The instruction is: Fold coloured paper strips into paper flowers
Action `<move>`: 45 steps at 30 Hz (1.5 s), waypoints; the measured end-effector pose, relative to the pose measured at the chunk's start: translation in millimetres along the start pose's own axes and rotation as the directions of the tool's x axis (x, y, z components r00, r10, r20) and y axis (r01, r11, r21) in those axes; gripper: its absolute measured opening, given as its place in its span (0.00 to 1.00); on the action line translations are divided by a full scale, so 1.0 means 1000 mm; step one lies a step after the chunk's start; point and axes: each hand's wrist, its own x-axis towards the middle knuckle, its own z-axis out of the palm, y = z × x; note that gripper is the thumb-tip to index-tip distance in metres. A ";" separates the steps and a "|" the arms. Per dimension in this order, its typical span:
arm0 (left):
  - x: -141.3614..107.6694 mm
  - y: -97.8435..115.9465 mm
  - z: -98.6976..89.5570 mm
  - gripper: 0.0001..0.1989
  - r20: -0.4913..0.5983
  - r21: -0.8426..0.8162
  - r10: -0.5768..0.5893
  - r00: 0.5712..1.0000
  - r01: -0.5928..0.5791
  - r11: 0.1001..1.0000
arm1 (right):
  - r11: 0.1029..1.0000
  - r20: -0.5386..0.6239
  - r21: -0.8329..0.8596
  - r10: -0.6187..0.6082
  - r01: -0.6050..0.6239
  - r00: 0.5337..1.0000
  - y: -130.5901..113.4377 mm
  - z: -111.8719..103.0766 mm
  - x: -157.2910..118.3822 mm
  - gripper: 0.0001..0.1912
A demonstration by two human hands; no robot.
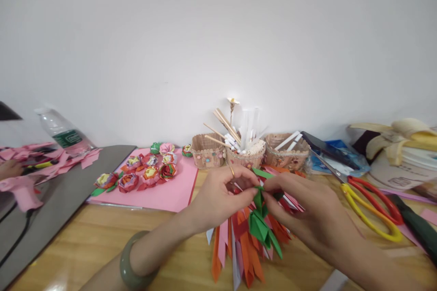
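Observation:
Both of my hands meet at the centre, over a pile of folded paper strips (250,254) in orange, pink, red and lilac. Between the fingertips is a folded green paper piece (260,198). My left hand (221,195) pinches its left side with thumb and forefinger. From the right, my right hand (303,204) pinches the same piece, its fingers covering part of it. More green folded paper (264,229) hangs just below the fingertips; whether it is joined to the held piece I cannot tell.
Finished paper flowers (151,175) lie on a pink sheet (182,191) at left. Behind my hands stand woven baskets (208,151) with sticks. Scissors (372,209) lie at right, near a banana peel (392,145). Far left are a pink glue gun (22,193), a bottle (66,132) and another person's hand (10,169).

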 end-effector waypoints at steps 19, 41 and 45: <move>0.008 -0.006 -0.001 0.07 0.076 -0.227 -0.251 0.965 0.262 0.938 | 0.841 0.241 0.350 0.343 -0.412 0.908 0.011 -0.009 0.009 0.03; 0.009 -0.004 -0.004 0.14 0.052 -0.372 -0.233 0.971 0.235 0.898 | 0.999 -0.143 0.005 -0.048 0.049 0.989 0.002 0.005 -0.001 0.09; 0.009 -0.006 -0.003 0.08 0.025 -0.279 -0.158 0.987 0.159 0.947 | 0.984 -0.226 -0.092 -0.170 0.153 0.959 0.008 0.008 0.001 0.10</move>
